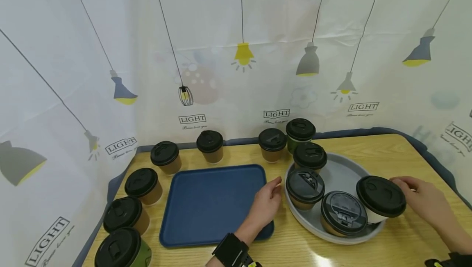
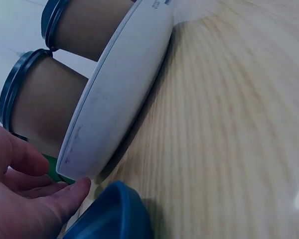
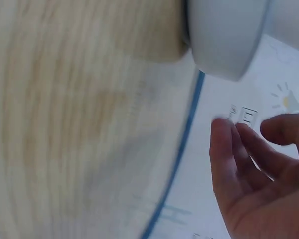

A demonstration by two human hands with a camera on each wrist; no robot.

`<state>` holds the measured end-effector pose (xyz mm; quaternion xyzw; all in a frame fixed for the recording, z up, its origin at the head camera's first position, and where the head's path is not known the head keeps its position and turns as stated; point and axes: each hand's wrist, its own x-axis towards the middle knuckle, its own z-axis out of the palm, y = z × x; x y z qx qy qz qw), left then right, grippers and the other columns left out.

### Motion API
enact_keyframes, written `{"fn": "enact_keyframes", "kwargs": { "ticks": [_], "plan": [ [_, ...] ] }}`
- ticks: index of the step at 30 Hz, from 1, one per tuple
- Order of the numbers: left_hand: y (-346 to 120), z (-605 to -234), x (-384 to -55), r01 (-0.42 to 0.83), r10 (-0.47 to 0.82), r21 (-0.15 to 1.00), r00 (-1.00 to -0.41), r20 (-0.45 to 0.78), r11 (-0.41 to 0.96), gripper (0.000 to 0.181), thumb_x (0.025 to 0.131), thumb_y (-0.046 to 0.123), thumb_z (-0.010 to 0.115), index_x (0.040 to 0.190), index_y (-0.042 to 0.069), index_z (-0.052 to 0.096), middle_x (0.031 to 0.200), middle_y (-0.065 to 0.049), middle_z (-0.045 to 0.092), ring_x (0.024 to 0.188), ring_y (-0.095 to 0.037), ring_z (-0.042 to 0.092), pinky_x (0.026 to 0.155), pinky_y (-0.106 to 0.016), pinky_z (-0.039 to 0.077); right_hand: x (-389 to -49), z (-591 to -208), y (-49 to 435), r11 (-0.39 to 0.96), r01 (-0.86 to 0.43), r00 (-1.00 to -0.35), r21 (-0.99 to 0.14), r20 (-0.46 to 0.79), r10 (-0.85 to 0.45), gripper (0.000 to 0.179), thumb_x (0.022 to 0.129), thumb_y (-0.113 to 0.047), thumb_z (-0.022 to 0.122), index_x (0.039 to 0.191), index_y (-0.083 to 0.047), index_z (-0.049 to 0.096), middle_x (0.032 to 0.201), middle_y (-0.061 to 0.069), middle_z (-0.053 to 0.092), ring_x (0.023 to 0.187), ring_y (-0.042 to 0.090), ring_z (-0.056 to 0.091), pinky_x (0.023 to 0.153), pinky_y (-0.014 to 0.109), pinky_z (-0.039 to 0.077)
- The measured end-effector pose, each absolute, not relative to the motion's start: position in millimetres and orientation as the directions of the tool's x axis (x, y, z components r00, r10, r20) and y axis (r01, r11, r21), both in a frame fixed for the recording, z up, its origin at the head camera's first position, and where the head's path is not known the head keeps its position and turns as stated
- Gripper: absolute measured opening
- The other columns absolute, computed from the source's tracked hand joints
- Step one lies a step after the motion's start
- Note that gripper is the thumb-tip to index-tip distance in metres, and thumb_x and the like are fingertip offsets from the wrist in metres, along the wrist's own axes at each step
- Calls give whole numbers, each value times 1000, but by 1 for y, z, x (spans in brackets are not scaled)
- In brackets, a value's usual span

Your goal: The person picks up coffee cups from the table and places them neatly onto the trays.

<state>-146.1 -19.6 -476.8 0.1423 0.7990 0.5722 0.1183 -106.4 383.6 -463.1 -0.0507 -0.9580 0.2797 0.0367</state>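
The right hand (image 1: 424,199) has its thumb and fingers apart with nothing between them; the white cup (image 1: 381,196) is just left of its fingertips, at the near side of the round tray (image 1: 341,172). The left hand (image 1: 265,201), fingers loose, is beside that tray's rim; contact is unclear. The blue tray (image 1: 212,205) lies to its left. The step appears to be reaching around the round tray; a grip calls for closing the fingers.
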Motion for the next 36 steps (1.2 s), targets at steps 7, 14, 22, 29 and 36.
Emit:
{"fn": "enact_keyframes", "kwargs": {
  "ticks": [7,14,22,29,36],
  "plan": [
    [-11,-477,-152,72,390,955,-920,-48,287,55,100,-3,43,155,-2,44,151,-18,53,136,-30,54,83,-31,47,-85,-447,377,854,102,-939,-509,233,251,42,112,-21,43,128,16,57,116,41,61,87,53,66,55,48,55],
    [-17,-477,-147,87,322,938,-946,-28,336,42,102,5,52,144,-3,56,110,-8,71,101,-25,71,80,-31,56,-78,-450,385,867,136,-978,-479,76,196,41,112,-14,41,124,23,53,96,35,65,79,46,67,60,50,57],
    [-18,-477,-142,126,379,920,-925,-25,370,51,102,2,46,153,-2,47,148,-17,57,131,-32,59,94,-36,51,-68,-461,388,836,158,-944,-525,-328,-27,40,113,-17,40,98,5,69,79,0,62,66,15,56,60,32,48],
    [-22,-478,-140,170,407,907,-913,-2,385,48,103,0,46,150,2,53,137,-14,66,128,-27,61,98,-34,50,-62,-465,375,688,146,-906,-711,-375,-195,40,113,-19,41,111,10,70,89,5,70,71,7,62,64,26,56],
    [-23,-477,-139,203,424,906,-905,29,371,46,102,-2,48,147,0,55,135,-15,67,124,-29,63,89,-31,50,-65,-465,366,630,243,-889,-737,-429,-158,46,113,-22,44,112,18,66,98,9,74,82,16,71,72,31,61]
  ]
}}
